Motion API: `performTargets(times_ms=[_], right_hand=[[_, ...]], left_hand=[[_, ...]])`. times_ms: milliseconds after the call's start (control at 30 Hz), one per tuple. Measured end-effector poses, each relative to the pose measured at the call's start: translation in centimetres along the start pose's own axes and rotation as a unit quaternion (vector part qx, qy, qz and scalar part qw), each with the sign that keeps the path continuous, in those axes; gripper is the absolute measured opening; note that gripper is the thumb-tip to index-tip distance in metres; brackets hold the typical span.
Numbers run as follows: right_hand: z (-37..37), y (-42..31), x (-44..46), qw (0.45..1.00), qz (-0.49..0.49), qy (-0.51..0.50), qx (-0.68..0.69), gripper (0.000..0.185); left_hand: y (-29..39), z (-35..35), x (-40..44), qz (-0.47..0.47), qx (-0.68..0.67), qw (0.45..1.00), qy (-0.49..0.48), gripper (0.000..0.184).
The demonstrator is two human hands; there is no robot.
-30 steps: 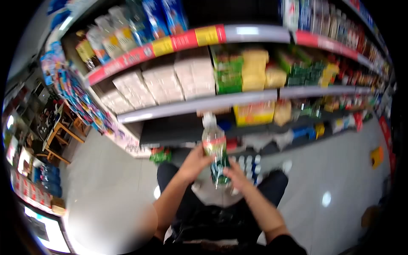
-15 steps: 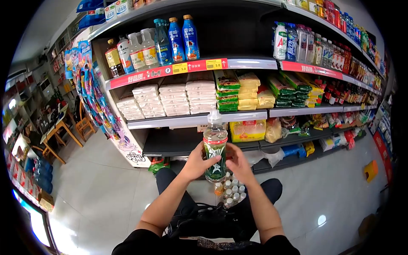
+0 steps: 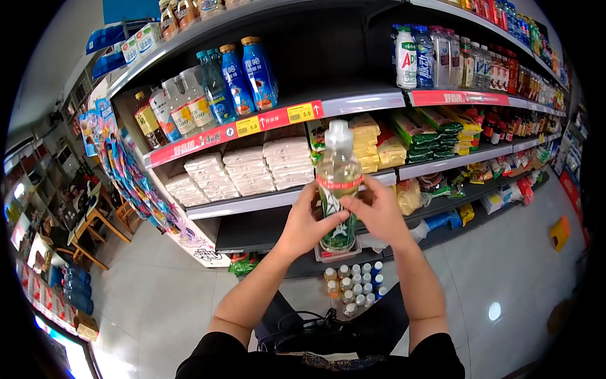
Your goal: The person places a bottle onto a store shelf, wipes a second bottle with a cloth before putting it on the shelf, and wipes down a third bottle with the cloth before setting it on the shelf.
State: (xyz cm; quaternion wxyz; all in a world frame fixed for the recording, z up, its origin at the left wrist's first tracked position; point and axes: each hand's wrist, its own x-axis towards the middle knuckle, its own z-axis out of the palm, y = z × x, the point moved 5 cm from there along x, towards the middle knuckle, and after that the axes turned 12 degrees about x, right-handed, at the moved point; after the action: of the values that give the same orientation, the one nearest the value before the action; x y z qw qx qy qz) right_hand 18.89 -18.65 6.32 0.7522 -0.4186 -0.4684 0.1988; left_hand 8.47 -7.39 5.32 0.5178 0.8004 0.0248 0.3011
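Between my two hands, upright in front of the shelves, is a clear drink bottle with a white cap and a dark green label with white lettering. My left hand is closed around its left side, thumb laid across the label. On the right side my right hand grips it too, with its thumb on the front. Down on the floor between my legs stands a group of capped bottles, mostly white-capped with a few blue and orange ones.
On the upper shelf stand blue bottles at left and a white bottle at right, with a dark gap between. Packs of white tissues and yellow packets fill the shelf below. A yellow object lies on the floor at right.
My hands have raised the bottle higher and slightly to the right, toward the shelves. The view has shifted, and more of the floor bottles show. My right hand now grips the bottle more fully.
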Motion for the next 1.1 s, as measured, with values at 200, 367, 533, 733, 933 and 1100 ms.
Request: performTargets(times_ms=[200, 367, 533, 733, 933, 1100], right_hand=[[-2.2, -3.4, 10.9, 0.997, -0.065, 0.023, -0.037, 0.032], [-4.1, -4.5, 20.9, 0.985, -0.158, 0.024, -0.066, 0.034], [-3.5, -4.6, 28.0, 0.993, -0.09, 0.025, -0.071, 0.036], [-2.7, -1.3, 34.3, 0.982, -0.11, -0.012, -0.15, 0.035], [-2.6, 3.2, 38.5, 0.968, -0.104, -0.017, -0.228, 0.041], [-2.6, 5.2, 40.0, 0.958, -0.127, -0.012, -0.258, 0.047]], left_hand=[[2.1, -1.4, 6.9, 0.094, 0.329, 0.937, 0.069, 0.101], [3.7, -2.9, 12.4, 0.2, 0.422, 0.872, 0.145, 0.076], [3.1, -5.2, 17.9, 0.245, 0.488, 0.804, 0.236, 0.065], [0.3, -8.3, 23.0, 0.153, 0.497, 0.821, 0.235, 0.062], [-3.0, -8.5, 24.2, 0.118, 0.644, 0.739, 0.161, 0.065], [-3.0, -8.3, 25.0, 0.035, 0.678, 0.727, 0.101, 0.074]])
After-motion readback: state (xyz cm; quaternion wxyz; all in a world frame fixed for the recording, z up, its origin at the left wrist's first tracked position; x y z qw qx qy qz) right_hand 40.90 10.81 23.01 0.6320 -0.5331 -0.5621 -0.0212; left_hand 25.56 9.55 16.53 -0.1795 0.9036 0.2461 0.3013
